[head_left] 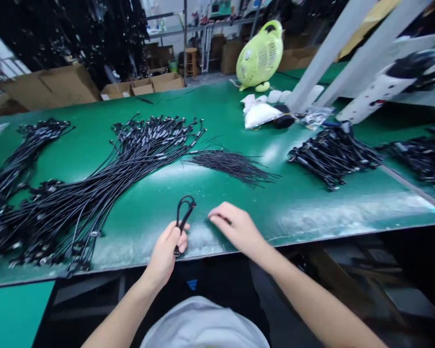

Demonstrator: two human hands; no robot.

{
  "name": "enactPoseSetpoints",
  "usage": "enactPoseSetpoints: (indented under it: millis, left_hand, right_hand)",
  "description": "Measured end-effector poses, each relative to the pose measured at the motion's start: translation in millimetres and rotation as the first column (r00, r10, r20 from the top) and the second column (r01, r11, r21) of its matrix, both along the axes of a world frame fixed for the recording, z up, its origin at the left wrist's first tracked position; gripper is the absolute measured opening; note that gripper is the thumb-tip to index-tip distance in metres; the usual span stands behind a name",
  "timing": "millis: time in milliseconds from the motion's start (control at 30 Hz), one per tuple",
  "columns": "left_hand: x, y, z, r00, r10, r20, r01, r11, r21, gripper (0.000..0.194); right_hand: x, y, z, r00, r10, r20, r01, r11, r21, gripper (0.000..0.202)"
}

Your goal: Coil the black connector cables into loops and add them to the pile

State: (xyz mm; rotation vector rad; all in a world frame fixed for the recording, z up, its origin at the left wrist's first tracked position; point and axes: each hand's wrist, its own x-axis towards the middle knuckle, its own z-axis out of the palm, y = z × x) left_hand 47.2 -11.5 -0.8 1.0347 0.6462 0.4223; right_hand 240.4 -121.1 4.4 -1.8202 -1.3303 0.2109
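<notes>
A looped black cable (186, 212) is sitting in the left hand (168, 249), whose thumb and fingers are closing around its lower part; the loop is standing out beyond the fingers, over the front of the green tabletop (217, 193). The right hand (235, 227) is hovering just beside it, fingers curling and thumb and forefinger tips lying close together; whether they are pinching anything is remaining impossible to tell. The tabletop's near edge is running beneath both hands, and green surface is stretching between them and the thin black strands (235, 166) that are lying beyond.

To the left, a large bundle of black cables (119, 179) is fanning out and reaching down to the near edge, limiting sideways room there; another cable bundle (25, 150) is lying farther left; to the right, a pile of short black cables (333, 154) is resting well apart from the hands, with more black cables (420, 157) lying past it. White posts (329, 53) are rising behind; a white bag (263, 115) and a green fan (259, 58) are standing near them, and cardboard boxes (54, 87) are lining the far side.

The left fingers are hiding much of the cable's lower part; the left bundles are running out of view, and blur is obscuring their ends.
</notes>
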Motion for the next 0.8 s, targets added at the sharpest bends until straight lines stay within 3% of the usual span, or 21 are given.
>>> enactPoseSetpoints:
  millis: [67,133,200,267,333,400,467,500,533,600,733,800]
  left_hand:
    - [-2.9,-5.9,-0.3,0.999,-0.023,0.022,0.023,1.000,-0.007,0.039]
    - [-8.7,-9.7,0.0,0.998,-0.048,0.049,0.048,0.999,0.006,0.041]
    - [-15.9,-11.8,1.2,0.997,-0.057,0.049,0.053,0.996,0.071,0.040]
    - [-22.7,-12.9,3.0,0.999,-0.035,-0.023,0.039,0.968,0.246,0.038]
    - [-28.0,-13.7,5.1,0.991,0.015,-0.129,0.055,0.851,0.522,0.034]
    - [-32.1,-14.3,7.4,0.974,0.060,-0.219,0.126,0.659,0.741,0.032]
    - [-36.2,-14.6,9.3,0.960,0.069,-0.273,0.198,0.522,0.829,0.033]
    - [-38.4,-14.8,9.9,0.955,0.053,-0.293,0.229,0.499,0.836,0.034]
    - [-40.8,-15.0,10.0,0.951,0.028,-0.309,0.255,0.499,0.828,0.033]
    - [-45.4,-15.3,8.9,0.942,-0.040,-0.332,0.297,0.557,0.775,0.029]
    - [-52.4,-13.7,6.5,0.927,-0.274,-0.257,0.364,0.824,0.435,0.021]
    - [-54.8,-12.6,7.4,0.916,-0.381,-0.123,0.400,0.888,0.226,0.024]
  right_hand:
    - [-42.5,-1.6,-7.3,0.976,0.131,-0.172,-0.136,0.991,-0.015,0.014]
    - [-69.6,-1.4,-10.8,0.968,0.131,-0.214,-0.134,0.991,0.003,0.013]
    - [-82.7,-1.2,-9.7,0.982,0.130,-0.136,-0.130,0.991,0.013,0.014]
    - [-86.9,-1.5,-4.2,0.984,0.146,0.099,-0.148,0.989,0.015,0.018]
    - [-86.7,-1.5,4.5,0.880,0.146,0.452,-0.182,0.983,0.036,0.022]
    - [-84.3,-0.1,14.4,0.661,0.152,0.735,-0.273,0.961,0.047,0.025]
    - [-81.7,2.2,23.5,0.462,0.203,0.863,-0.401,0.916,-0.001,0.029]
    - [-80.9,3.3,27.3,0.387,0.243,0.889,-0.456,0.889,-0.044,0.030]
    - [-80.7,4.3,30.5,0.330,0.278,0.902,-0.493,0.866,-0.086,0.032]
    - [-82.1,6.1,35.6,0.254,0.317,0.914,-0.521,0.841,-0.147,0.034]
    - [-85.0,10.0,41.6,0.197,0.286,0.938,-0.558,0.819,-0.133,0.036]
    - [-82.2,12.8,38.5,0.235,0.285,0.929,-0.615,0.784,-0.085,0.036]
